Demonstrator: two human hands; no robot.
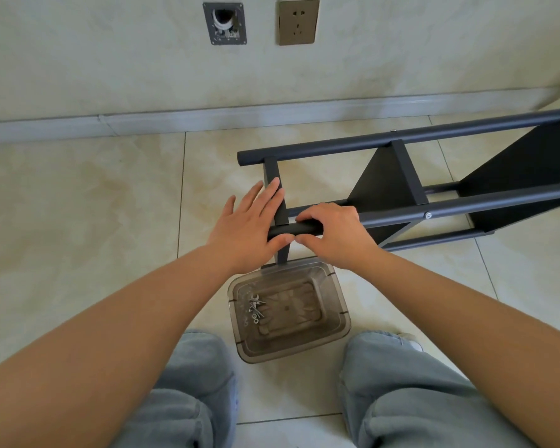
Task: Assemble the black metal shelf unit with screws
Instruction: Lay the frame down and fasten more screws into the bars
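The black metal shelf unit lies on its side on the tiled floor, stretching from the centre to the right edge. My right hand grips the end of its near round post, fingers curled over the top and thumb underneath. My left hand rests on the flat end crossbar with straight fingers, its thumb under the post's tip. A silver screw head shows on the near post farther right. Loose screws, washers and a small wrench lie in a clear plastic bin below my hands.
The wall with a skirting board runs along the back, bearing a power socket and an open pipe box. My knees in grey trousers flank the bin. Tiled floor spreads to the left.
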